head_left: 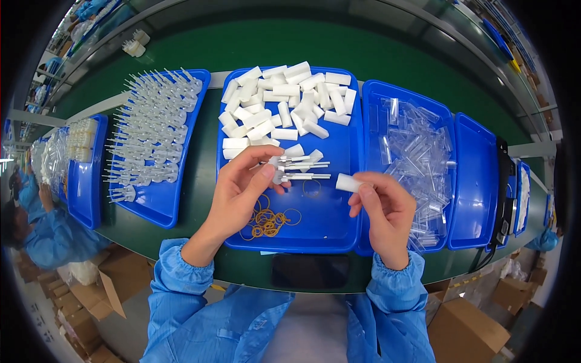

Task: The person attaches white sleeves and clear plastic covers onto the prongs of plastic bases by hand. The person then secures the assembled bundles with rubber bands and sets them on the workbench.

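In front of me, over the middle blue tray [339, 224], both of my hands are raised and closed. My left hand [239, 190] pinches a translucent plastic part with several thin white prongs [307, 170] that point to the right. Between the thumb and fingers of my right hand [387, 206] is a short white cylinder [347, 183], a little apart from the prong tips. Many loose white cylinders [284, 114] are heaped in the far half of this tray. Tan rubber bands [266, 224] lie at its near left.
A blue tray of pronged parts [145, 133] stands at left. At right, another tray holds clear plastic pieces [417, 157], beside a further blue tray [475, 181]. A dark flat rectangular object [310, 270] lies at the table's near edge. A co-worker's blue sleeve [60, 233] shows far left.
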A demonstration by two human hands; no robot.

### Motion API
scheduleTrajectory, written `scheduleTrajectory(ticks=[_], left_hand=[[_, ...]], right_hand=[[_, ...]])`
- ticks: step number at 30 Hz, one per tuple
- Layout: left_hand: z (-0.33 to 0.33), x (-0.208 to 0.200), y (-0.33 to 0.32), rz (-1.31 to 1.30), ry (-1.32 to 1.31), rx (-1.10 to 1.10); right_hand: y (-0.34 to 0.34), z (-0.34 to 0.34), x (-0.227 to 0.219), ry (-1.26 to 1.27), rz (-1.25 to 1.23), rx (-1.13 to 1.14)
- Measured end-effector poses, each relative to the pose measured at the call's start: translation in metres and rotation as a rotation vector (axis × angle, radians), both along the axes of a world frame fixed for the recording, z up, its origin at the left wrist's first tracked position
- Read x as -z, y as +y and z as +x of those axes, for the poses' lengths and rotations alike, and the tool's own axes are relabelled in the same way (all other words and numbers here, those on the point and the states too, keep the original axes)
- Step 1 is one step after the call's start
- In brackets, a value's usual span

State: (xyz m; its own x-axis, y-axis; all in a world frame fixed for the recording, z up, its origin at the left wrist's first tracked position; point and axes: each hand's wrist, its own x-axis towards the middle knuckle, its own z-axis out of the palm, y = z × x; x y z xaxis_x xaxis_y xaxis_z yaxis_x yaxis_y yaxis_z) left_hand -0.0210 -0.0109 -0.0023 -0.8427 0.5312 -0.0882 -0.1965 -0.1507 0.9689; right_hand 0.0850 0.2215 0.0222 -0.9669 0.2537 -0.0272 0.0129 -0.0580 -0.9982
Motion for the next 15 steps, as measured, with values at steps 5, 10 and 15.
scheduleTrajectory(ticks=[5, 10, 15], left_hand=[[-0.0013, -0.0031, 0.0003, 0.021, -0.059, 0.048], [-0.0011, -0.0071, 0.0012, 0.001, -0.046, 0.067], [0.0014, -0.0064, 0.0029, -0.012, 0.022, 0.051]], right_hand=[[-0.006, -0.0041, -0.0012, 0.0, -0.072, -0.063], [-0.0059, -0.0032, -0.0023, -0.055, -0.082, -0.017], [0.0023, -0.0021, 0.0045, -0.009, 0.097, 0.009]])
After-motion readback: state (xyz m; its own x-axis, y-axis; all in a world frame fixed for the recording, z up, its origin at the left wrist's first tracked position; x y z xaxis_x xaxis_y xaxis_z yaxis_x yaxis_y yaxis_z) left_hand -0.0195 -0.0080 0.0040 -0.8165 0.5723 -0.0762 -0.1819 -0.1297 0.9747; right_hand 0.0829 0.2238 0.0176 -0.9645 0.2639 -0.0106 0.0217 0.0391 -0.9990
